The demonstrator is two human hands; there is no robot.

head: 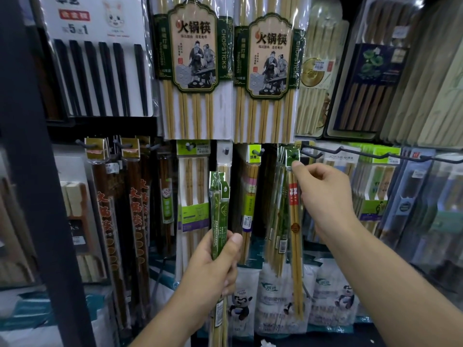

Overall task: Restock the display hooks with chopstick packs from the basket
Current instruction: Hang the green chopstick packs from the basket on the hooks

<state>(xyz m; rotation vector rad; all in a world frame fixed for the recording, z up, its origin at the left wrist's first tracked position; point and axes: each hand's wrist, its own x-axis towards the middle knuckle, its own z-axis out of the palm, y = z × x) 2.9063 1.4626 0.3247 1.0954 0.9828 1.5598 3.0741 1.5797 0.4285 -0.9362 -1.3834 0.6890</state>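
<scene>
Holding a bundle of packs [218,196] upright in a closed left hand [213,261], fingers and thumb wrapped round its middle, a person restocks a shop's chopstick wall. The bundle stands close and ready, apparently so that the next pack can be drawn off without stooping; the basket itself is out of view. The right hand [325,196], further in, pinches the top of a single pack [295,221] between thumb and forefinger. The grip is just under the green header card [292,156], which sits at a black wire hook [312,154]. Whether the card's hole is already over the wire cannot be told. Gripping it high lets the long pack hang straight, which should make threading easier. The pack is a slim, glossy, clear plastic sleeve over pale bamboo sticks with a red band. Beside it, touching, similar hanging packs [280,196] fill the same hook. Further back and above hang large packs [193,58] of bamboo chopsticks with ornate green-and-cream labels. To their left are black chopsticks [100,78] on a white card.
</scene>
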